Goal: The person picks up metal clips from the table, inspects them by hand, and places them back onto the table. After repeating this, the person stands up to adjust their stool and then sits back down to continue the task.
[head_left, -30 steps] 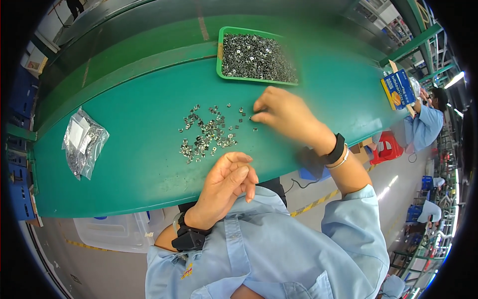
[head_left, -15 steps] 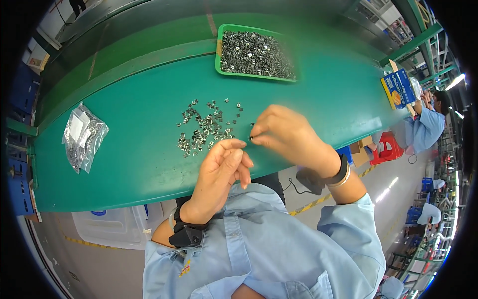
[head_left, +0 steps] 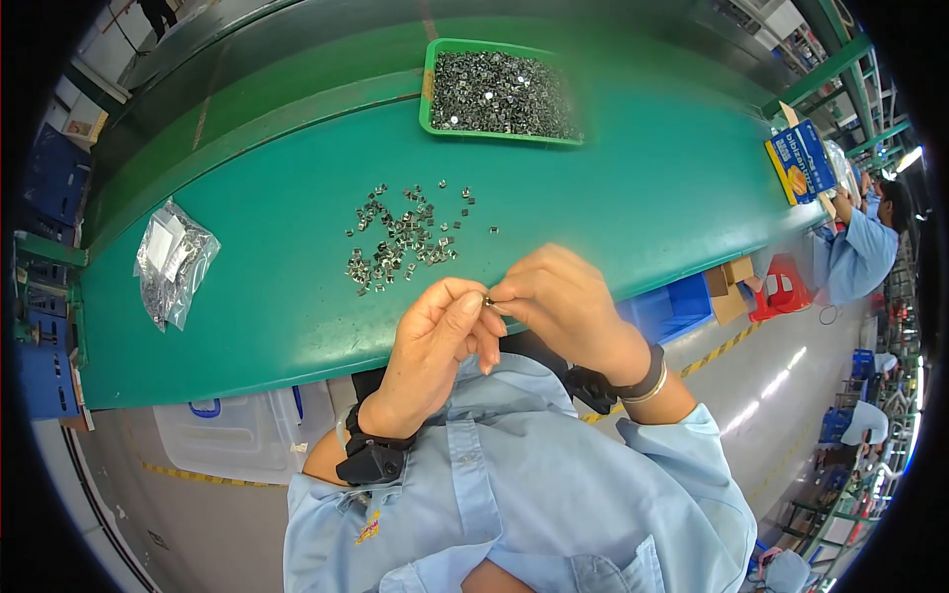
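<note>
Small metal pieces (head_left: pixel 400 232), silvery and dark, lie in a loose scatter on the green tabletop beyond my hands. Close to the table's near edge, my left hand (head_left: pixel 432 341) and my right hand (head_left: pixel 568 301) meet fingertip to fingertip. Between them is one small metal piece (head_left: pixel 489 301), mostly covered by the fingers. The right thumb and forefinger pinch it from the right. On its other side the left thumb and forefinger close on it, with the remaining left fingers curled loosely. A single loose piece (head_left: pixel 493 230) rests apart from the scatter, beyond my right hand.
At the far side stands a green tray (head_left: pixel 427 117) full of similar pieces. A clear plastic bag (head_left: pixel 173 262) of parts lies at left. A blue and yellow box (head_left: pixel 799 163) sits at the right end, near another person (head_left: pixel 860 247). Below the table are a blue bin (head_left: pixel 677 308) and clear plastic box (head_left: pixel 217 435).
My right hand has come nearer to me, bringing its pinched piece to the left fingertips. The left thumb and forefinger have closed together. The view has shifted slightly.
</note>
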A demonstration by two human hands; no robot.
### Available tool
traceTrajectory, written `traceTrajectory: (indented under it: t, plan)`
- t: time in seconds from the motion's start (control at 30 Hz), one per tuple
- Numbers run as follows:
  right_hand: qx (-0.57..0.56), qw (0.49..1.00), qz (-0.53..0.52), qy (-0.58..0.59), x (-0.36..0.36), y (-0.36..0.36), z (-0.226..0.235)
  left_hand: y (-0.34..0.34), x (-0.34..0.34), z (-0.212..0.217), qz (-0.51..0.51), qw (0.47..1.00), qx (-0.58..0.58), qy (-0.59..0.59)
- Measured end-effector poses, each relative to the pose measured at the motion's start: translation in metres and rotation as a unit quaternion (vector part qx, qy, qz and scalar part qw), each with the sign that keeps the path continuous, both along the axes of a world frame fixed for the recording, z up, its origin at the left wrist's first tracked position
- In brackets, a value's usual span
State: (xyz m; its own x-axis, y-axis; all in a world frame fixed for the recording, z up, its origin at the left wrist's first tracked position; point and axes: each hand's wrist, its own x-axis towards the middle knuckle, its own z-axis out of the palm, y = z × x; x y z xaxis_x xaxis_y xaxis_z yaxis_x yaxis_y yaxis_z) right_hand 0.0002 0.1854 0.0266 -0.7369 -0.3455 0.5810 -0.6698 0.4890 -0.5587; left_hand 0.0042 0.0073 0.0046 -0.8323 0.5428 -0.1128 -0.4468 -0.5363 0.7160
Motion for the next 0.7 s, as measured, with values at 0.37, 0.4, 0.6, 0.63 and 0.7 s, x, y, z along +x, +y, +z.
traceTrajectory:
  t: [0.37, 0.4, 0.6, 0.63, 0.7]
  plan:
    - [-0.055, 0.998, -0.011, -0.02, 0.007, -0.004, -0.006, -0.001, -0.001, -0.005, -0.023, 0.999, 0.025, -0.015]
    - [-0.056, 0.998, -0.011, -0.019, 0.009, -0.005, -0.007, -0.001, -0.001, -0.006, -0.031, 0.998, 0.044, -0.017]
    - [-0.097, 0.995, -0.012, -0.033, 0.017, -0.007, -0.009, 0.002, 0.001, -0.014, -0.047, 0.992, 0.109, -0.032]
    - [-0.105, 0.994, -0.014, -0.034, 0.018, -0.006, -0.009, 0.003, 0.002, -0.013, -0.051, 0.992, 0.107, -0.038]
    - [-0.092, 0.995, -0.014, -0.025, 0.018, -0.004, -0.01, 0.003, 0.002, -0.012, -0.059, 0.991, 0.104, -0.052]
